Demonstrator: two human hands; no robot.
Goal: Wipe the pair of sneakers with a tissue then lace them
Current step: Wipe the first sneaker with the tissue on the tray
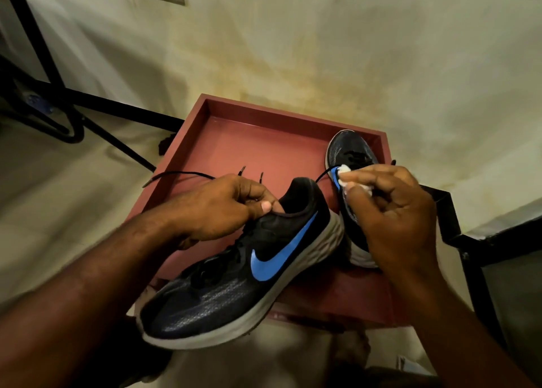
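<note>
Cream floor surrounds a red tray at frame centre, where the left hand pinches the near sneaker's collar and the right hand holds a tissue against the far sneaker.

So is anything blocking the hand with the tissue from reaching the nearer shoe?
Nothing visible. The right hand pinches the tissue beside the near sneaker, open air between them; the left hand grips its collar.

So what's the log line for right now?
left hand: holds near sneaker collar | right hand: pinches tissue | far sneaker: in tray
</note>
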